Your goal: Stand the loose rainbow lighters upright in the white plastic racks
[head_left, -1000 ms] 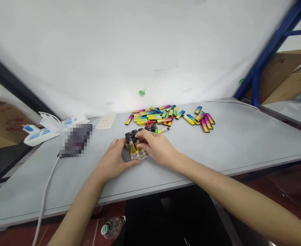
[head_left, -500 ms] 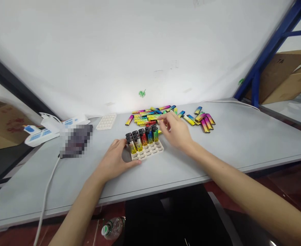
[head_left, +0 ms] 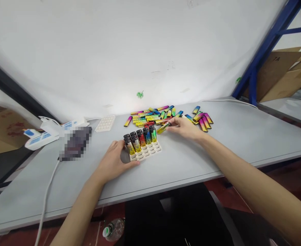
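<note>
A white slotted tray (head_left: 154,149) holds several lighters (head_left: 141,139) upright in its back rows, with black tops and yellow, red, blue and green bodies. The front slots show as open holes. Around the tray's left end curves my left hand (head_left: 113,159), fingers at the side and thumb along the front edge. My right hand (head_left: 183,128) pinches a yellow lighter (head_left: 162,128), tilted, just right of the tray's back corner. Behind both lies a heap of shiny rainbow-coloured lighter cases (head_left: 142,119); a smaller group of cases (head_left: 204,121) lies to the right.
A second white tray (head_left: 105,123) lies at the back left. Further left are a power strip (head_left: 41,138) with plugs, a blurred dark object (head_left: 76,143) and a white cable (head_left: 46,196). A wall (head_left: 140,51) closes off the table's back. A bottle (head_left: 114,229) stands below the table.
My right hand has shifted right and slightly down, and a yellow lighter now shows in its fingers. My left hand stays at the tray. The view has shifted slightly.
</note>
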The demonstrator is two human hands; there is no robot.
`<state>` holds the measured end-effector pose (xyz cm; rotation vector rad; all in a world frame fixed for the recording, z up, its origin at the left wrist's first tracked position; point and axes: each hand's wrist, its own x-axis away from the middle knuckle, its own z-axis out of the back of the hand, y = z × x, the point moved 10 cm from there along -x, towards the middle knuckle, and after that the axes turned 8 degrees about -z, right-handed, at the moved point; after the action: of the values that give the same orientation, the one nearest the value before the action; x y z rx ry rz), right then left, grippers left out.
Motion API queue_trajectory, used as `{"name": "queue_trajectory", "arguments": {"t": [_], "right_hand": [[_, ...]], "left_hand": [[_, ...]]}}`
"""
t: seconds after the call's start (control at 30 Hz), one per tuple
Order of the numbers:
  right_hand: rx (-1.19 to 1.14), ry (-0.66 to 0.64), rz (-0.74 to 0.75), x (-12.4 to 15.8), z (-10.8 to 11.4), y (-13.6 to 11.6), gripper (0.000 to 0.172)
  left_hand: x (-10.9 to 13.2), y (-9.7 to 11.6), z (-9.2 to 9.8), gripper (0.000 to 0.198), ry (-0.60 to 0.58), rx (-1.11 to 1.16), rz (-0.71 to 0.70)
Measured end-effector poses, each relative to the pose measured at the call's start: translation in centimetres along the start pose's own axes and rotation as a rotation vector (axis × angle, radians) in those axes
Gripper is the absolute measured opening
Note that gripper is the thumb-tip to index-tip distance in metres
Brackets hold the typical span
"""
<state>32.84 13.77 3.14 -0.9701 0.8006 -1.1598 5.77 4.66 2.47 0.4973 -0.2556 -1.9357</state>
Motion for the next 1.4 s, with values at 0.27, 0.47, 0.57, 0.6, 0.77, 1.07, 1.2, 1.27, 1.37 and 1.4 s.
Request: {"name": "queue_trajectory", "arguments": {"t": [0.27,0.47,0.57,0.6,0.77,1.07,1.2,1.27,1.37,1.4], "right_hand": [[-0.646,0.101,-0.142,0.5,1.7,-0.3,0.029],[-0.409,0.036,-0.007,0.5,1.3,-0.8,0.051],[-0.365,0.017,-0.012,0.5,1.0,-0.7,0.05],[-0.376,0.016,-0.032,0.5,1.0,-0.6,0.049],[-0.522,0.096,-0.23,0.6,1.2,0.8,0.058],[-0.669,0.064,-0.229,0.6,-0.2,0.7,0.056],[-0.686,0.014,-0.258,0.8,-0.9,0.6,0.05],[-0.679,0.015,-0.273,1.0,-0.9,0.6,0.048],[-0.678,0.042,-0.257,1.0,-0.6,0.4,0.045],[-0.681,0.048,-0.251,1.0,-0.6,0.4,0.044]], "left_hand": [[0.0,-0.1,-0.1,0.062,-0.009,-0.015,-0.015],[0.0,-0.1,-0.1,0.063,-0.005,-0.012,-0.006],[0.0,-0.1,-0.1,0.062,0.002,-0.001,-0.008],[0.1,-0.1,0.0,0.062,0.005,0.002,-0.01],[0.1,-0.1,0.0,0.064,0.004,0.006,0.004],[-0.1,0.2,0.2,0.063,0.008,-0.003,0.007],[-0.1,0.1,0.1,0.063,-0.001,-0.008,-0.003],[0.0,0.0,0.1,0.063,-0.001,-0.008,-0.001],[0.0,-0.1,0.0,0.062,0.003,-0.006,-0.006],[0.0,-0.1,0.0,0.063,0.006,-0.006,-0.01]]}}
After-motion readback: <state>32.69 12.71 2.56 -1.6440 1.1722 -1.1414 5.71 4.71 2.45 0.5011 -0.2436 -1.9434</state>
